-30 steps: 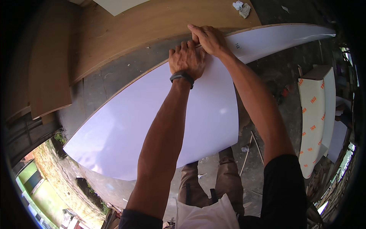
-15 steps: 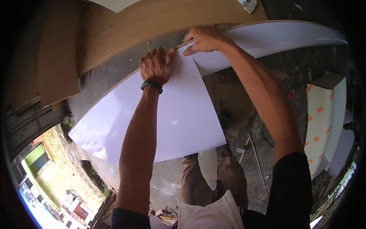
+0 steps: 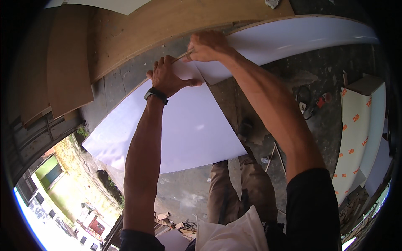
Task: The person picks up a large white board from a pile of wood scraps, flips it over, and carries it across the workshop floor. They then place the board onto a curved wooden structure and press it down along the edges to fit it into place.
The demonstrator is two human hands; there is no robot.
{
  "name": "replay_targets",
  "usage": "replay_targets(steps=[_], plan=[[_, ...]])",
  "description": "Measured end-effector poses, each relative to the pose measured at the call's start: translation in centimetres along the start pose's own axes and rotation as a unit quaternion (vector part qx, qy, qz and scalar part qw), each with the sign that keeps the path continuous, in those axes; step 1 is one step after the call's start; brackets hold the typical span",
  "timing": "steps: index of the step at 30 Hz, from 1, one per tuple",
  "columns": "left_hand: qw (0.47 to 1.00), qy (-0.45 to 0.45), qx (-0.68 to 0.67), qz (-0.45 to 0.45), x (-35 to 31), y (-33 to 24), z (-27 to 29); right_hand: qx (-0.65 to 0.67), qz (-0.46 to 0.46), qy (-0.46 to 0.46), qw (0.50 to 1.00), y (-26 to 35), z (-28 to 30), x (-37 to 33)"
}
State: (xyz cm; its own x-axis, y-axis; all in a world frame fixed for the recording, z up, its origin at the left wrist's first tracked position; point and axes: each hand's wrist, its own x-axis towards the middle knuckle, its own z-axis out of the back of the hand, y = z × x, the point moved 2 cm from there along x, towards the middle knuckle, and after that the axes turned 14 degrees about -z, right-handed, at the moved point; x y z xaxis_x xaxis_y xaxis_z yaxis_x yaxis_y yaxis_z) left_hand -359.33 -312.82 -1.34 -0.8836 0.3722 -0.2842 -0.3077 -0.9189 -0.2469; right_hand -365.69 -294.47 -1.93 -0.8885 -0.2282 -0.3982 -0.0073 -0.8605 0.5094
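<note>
A large glossy white sheet (image 3: 188, 125) with a thin brown edge spans the view in front of me, its left part hanging toward my legs. A slanting edge separates this part from a long white strip (image 3: 301, 39) curving off to the right. My left hand (image 3: 167, 79) lies on the sheet near its top edge, thumb spread out flat and fingers reaching over the edge; a dark band circles that wrist. Just to its right, my right hand (image 3: 207, 47) is curled closed around the top edge where the two white parts meet. Its fingertips are partly hidden.
Brown boards (image 3: 138, 42) lie beyond the sheet and at the left. On the dark floor at right are a red-and-black object (image 3: 322, 100) and thin sticks (image 3: 272, 157). A pale panel with orange print (image 3: 354, 138) stands at far right. Wood scraps (image 3: 163, 217) lie near my legs.
Both hands have moved left along the top edge. My left thumb has spread away from the fingers, and my right hand has closed more tightly. The view has shifted slightly.
</note>
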Motion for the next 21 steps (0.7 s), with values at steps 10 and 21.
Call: replay_targets(steps=[10,21], plan=[[0.998,0.011,-0.022,0.062,0.9,0.2,-0.8,0.012,0.02,-0.014,1.0,-0.2,0.1,0.0],[0.995,0.027,-0.039,0.088,1.1,-1.1,-0.5,0.002,0.014,-0.037,0.999,-0.2,-0.3,0.1]])
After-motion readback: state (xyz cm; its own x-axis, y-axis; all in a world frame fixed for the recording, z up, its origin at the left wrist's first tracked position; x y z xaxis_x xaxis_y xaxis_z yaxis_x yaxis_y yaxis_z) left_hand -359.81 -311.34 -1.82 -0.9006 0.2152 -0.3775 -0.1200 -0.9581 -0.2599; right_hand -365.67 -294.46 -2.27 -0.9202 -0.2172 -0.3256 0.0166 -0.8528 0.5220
